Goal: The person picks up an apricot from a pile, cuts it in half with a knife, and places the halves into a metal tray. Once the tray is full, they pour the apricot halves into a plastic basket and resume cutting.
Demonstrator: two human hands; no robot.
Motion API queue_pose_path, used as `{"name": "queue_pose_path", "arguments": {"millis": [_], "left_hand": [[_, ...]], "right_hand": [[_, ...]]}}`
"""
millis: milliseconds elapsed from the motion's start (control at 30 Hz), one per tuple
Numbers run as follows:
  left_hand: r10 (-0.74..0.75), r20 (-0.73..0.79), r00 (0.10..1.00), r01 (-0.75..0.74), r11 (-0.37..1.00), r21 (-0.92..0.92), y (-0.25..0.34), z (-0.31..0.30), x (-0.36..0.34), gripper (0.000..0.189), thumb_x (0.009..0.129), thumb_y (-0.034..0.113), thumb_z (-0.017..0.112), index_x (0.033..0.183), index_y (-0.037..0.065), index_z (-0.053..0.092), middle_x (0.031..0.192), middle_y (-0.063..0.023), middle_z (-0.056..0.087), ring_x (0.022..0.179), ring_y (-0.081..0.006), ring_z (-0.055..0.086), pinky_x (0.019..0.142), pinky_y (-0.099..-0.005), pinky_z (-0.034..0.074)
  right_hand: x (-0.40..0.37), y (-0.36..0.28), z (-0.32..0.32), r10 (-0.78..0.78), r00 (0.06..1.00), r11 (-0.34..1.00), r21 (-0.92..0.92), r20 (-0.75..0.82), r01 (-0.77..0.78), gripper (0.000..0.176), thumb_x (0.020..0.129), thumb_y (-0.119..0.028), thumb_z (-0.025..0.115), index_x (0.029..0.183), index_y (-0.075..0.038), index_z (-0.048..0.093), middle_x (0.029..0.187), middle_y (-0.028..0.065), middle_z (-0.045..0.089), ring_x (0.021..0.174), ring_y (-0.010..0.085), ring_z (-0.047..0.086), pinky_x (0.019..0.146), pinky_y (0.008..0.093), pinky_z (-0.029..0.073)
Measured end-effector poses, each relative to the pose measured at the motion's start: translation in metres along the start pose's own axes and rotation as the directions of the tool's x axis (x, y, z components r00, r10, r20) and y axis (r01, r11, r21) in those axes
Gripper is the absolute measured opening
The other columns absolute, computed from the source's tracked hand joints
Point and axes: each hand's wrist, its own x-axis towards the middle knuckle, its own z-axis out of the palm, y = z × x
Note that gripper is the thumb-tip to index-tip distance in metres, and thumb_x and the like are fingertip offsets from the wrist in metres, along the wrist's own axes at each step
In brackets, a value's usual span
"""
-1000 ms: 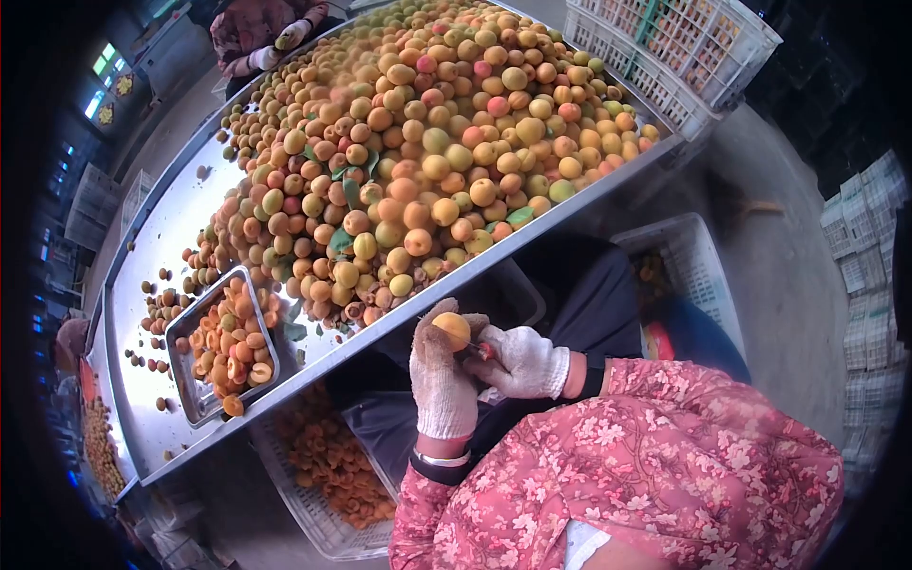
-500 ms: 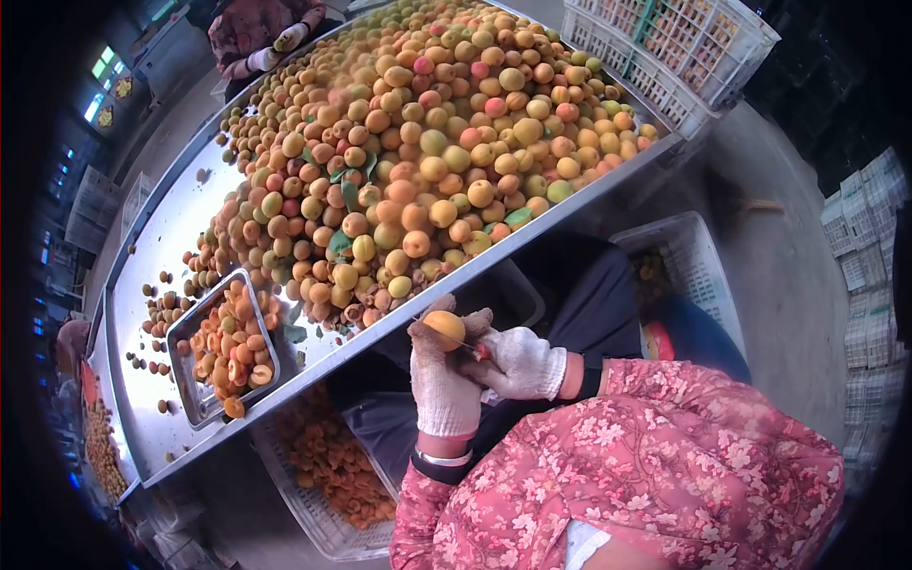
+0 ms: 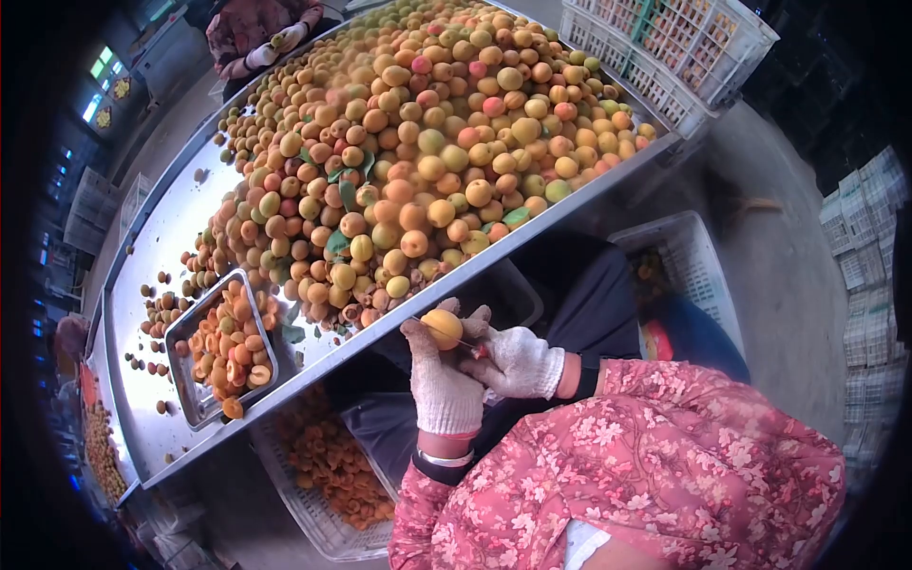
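In front of my lap, my left hand [image 3: 445,388], in a pale knit glove, holds a whole-looking yellow-orange apricot [image 3: 441,328] between thumb and fingers. My right hand [image 3: 522,363], gloved too, is closed around a small knife [image 3: 480,351]; a bit of red shows at its handle, and its thin blade meets the fruit's right side. How deep the blade sits cannot be made out. Beyond my hands, a large heap of apricots [image 3: 380,190] covers much of the metal table [image 3: 142,380]. A metal tray [image 3: 275,366] of halved apricots stands near the table's front edge.
Below the table edge is a plastic crate [image 3: 313,532] of orange apricot halves. Another pale crate [image 3: 708,261] stands beside my leg. Stacked white crates [image 3: 655,66] sit at the table's far right corner. A co-worker's gloved hands [image 3: 275,46] are across the table.
The apricot has shifted slightly in my left hand, whose thumb is now more upright along its left side. The knife stays against the fruit; the surroundings look unchanged.
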Motion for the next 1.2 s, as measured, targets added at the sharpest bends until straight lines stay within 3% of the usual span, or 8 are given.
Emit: {"name": "queue_pose_path", "arguments": {"millis": [100, 267, 333, 600, 767, 833, 1000, 1200], "left_hand": [[-0.039, 0.146, 0.988, 0.041, 0.999, -0.007, 0.000, -0.015, 0.006, 0.071, 0.093, 0.063, 0.047, 0.126, 0.000, 0.050, 0.110, -0.0180, 0.064, 0.101, -0.0233, 0.059, 0.086, -0.0340, 0.048], [0.110, 0.015, 0.994, -0.110, 0.981, 0.162, -0.007, -0.016, 0.009, 0.069, 0.095, 0.060, 0.047, 0.129, 0.000, 0.048, 0.107, -0.0174, 0.065, 0.099, -0.0229, 0.059, 0.087, -0.0332, 0.048], [0.187, 0.031, 0.982, -0.189, 0.954, 0.235, -0.006, -0.020, 0.010, 0.068, 0.096, 0.059, 0.047, 0.130, 0.000, 0.047, 0.105, -0.0177, 0.065, 0.098, -0.0228, 0.059, 0.087, -0.0329, 0.048], [-0.026, 0.027, 0.999, 0.025, 0.999, 0.042, 0.000, -0.009, 0.002, 0.067, 0.097, 0.058, 0.045, 0.127, -0.002, 0.047, 0.103, -0.0212, 0.066, 0.087, -0.0228, 0.061, 0.084, -0.0339, 0.050], [-0.001, 0.017, 1.000, -0.001, 0.996, 0.090, 0.001, -0.009, 0.001, 0.069, 0.097, 0.060, 0.042, 0.126, -0.002, 0.048, 0.104, -0.0215, 0.066, 0.086, -0.0214, 0.060, 0.083, -0.0323, 0.049], [-0.013, 0.049, 0.999, 0.007, 0.992, 0.123, 0.001, -0.016, 0.004, 0.070, 0.098, 0.060, 0.038, 0.127, -0.003, 0.046, 0.108, -0.0239, 0.064, 0.105, -0.0304, 0.060, 0.095, -0.0393, 0.047], [-0.023, 0.035, 0.999, 0.019, 0.992, 0.125, 0.001, -0.014, 0.005, 0.069, 0.098, 0.060, 0.038, 0.127, -0.002, 0.046, 0.108, -0.0231, 0.064, 0.098, -0.0284, 0.061, 0.091, -0.0386, 0.049], [0.025, 0.111, 0.994, -0.041, 0.989, 0.143, 0.001, -0.023, 0.007, 0.063, 0.098, 0.053, 0.046, 0.130, -0.002, 0.044, 0.109, -0.0211, 0.063, 0.099, -0.0286, 0.061, 0.091, -0.0392, 0.050]], "right_hand": [[-0.001, 0.000, 0.000, -0.034, 0.999, 0.999, 0.028, -0.042, 0.035, 0.033, 0.093, -0.030, 0.062, 0.108, -0.002, 0.053, 0.071, 0.0187, 0.064, 0.066, 0.0394, 0.065, 0.057, 0.0448, 0.052], [0.000, -0.005, -0.002, 0.117, 0.989, 0.953, 0.268, 0.092, -0.138, 0.029, 0.094, -0.028, 0.060, 0.107, -0.002, 0.053, 0.068, 0.0175, 0.063, 0.062, 0.0360, 0.065, 0.055, 0.0439, 0.051], [-0.002, -0.002, 0.003, 0.105, 0.991, 0.954, 0.272, 0.088, -0.126, 0.029, 0.094, -0.028, 0.060, 0.106, -0.002, 0.053, 0.067, 0.0176, 0.063, 0.062, 0.0366, 0.065, 0.055, 0.0439, 0.051], [-0.004, -0.002, 0.000, 0.058, 0.997, 0.998, 0.033, 0.057, -0.060, 0.032, 0.093, -0.029, 0.061, 0.105, 0.000, 0.054, 0.075, 0.0203, 0.064, 0.071, 0.0400, 0.065, 0.061, 0.0446, 0.051], [-0.001, -0.006, 0.000, 0.073, 0.993, 0.973, 0.212, 0.098, -0.093, 0.031, 0.094, -0.028, 0.060, 0.104, 0.000, 0.054, 0.078, 0.0223, 0.064, 0.076, 0.0413, 0.065, 0.064, 0.0452, 0.052], [0.000, -0.010, -0.001, 0.082, 0.991, 0.968, 0.228, 0.103, -0.104, 0.030, 0.094, -0.027, 0.060, 0.103, 0.000, 0.054, 0.078, 0.0223, 0.064, 0.076, 0.0416, 0.065, 0.063, 0.0449, 0.051], [0.000, -0.014, -0.005, 0.135, 0.984, 0.962, 0.221, 0.117, -0.159, 0.029, 0.095, -0.027, 0.059, 0.098, 0.001, 0.053, 0.075, 0.0226, 0.063, 0.075, 0.0432, 0.064, 0.063, 0.0451, 0.051], [-0.002, -0.008, -0.009, 0.188, 0.959, 0.959, 0.171, 0.214, -0.226, 0.031, 0.097, -0.031, 0.057, 0.097, -0.001, 0.049, 0.068, 0.0169, 0.062, 0.062, 0.0308, 0.068, 0.053, 0.0372, 0.052]]}}
